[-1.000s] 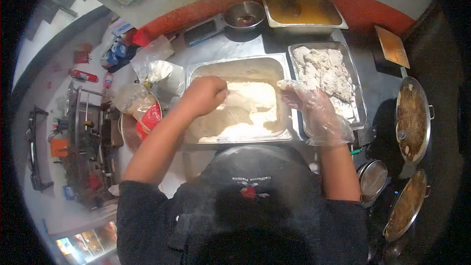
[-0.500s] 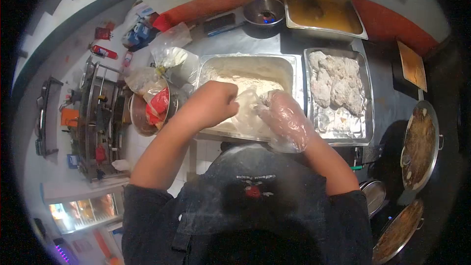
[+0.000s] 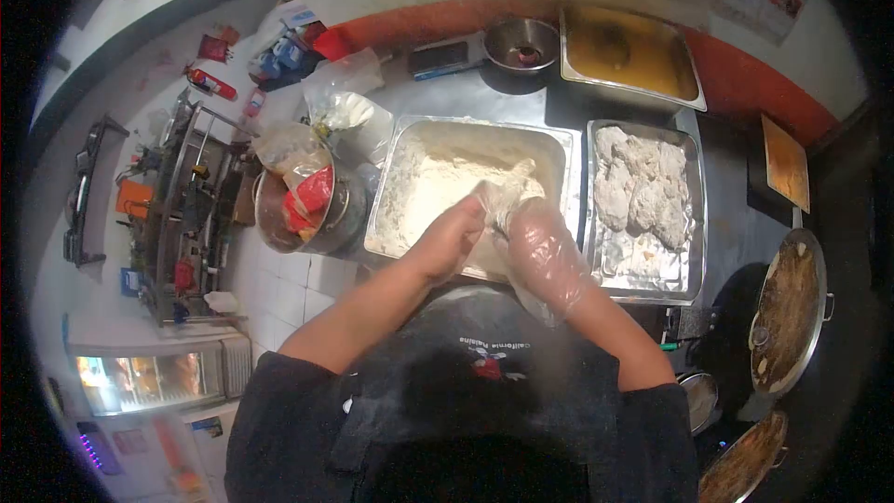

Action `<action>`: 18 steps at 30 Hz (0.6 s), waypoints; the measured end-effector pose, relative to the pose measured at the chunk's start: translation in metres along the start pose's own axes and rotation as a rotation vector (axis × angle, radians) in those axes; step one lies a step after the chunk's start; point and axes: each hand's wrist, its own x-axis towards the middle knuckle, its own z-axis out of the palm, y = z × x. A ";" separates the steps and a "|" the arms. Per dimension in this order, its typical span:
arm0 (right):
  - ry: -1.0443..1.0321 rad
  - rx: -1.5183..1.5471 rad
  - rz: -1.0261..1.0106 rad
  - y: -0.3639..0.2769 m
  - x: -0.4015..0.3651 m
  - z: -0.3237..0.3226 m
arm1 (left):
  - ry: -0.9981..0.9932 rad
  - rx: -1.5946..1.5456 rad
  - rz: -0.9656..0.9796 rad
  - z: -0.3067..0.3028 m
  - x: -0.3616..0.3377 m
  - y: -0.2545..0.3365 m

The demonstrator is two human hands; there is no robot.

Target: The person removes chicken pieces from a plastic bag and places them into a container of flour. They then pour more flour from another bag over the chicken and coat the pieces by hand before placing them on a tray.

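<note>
My bare left hand [image 3: 453, 237] is closed on thin clear plastic [image 3: 494, 197] over the front part of a metal pan [image 3: 384, 214] of pale flour [image 3: 442, 188]. Beside it, my right hand [image 3: 543, 247] wears a loose clear plastic glove, its fingers curled inward against the same plastic. A pale, flour-coated lump [image 3: 527, 182] shows just beyond the right fingers; what exactly they grip is hidden. To the right of the flour, a second metal tray [image 3: 697, 265] holds several flour-coated pieces [image 3: 643, 182].
A deep pan of yellow liquid [image 3: 629, 56], a steel bowl [image 3: 521, 45] and a phone [image 3: 440, 60] line the back. Plastic bags [image 3: 349, 112] and a pot with red packaging [image 3: 270, 214] stand left. Two wide pans [image 3: 790, 312] of dark oil are at right.
My left hand has moved down and closer to my right hand, and the plastic is now bunched between them. More flour shows. The view has shifted slightly.
</note>
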 end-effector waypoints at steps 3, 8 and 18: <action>0.008 0.091 -0.030 0.002 0.002 0.000 | 0.012 0.006 0.186 -0.009 0.011 0.000; 0.220 0.741 0.108 -0.009 0.010 0.018 | 0.242 0.657 0.222 -0.001 0.031 0.015; -0.218 1.053 0.233 0.012 0.019 0.026 | 0.119 0.428 -0.119 -0.036 0.057 -0.006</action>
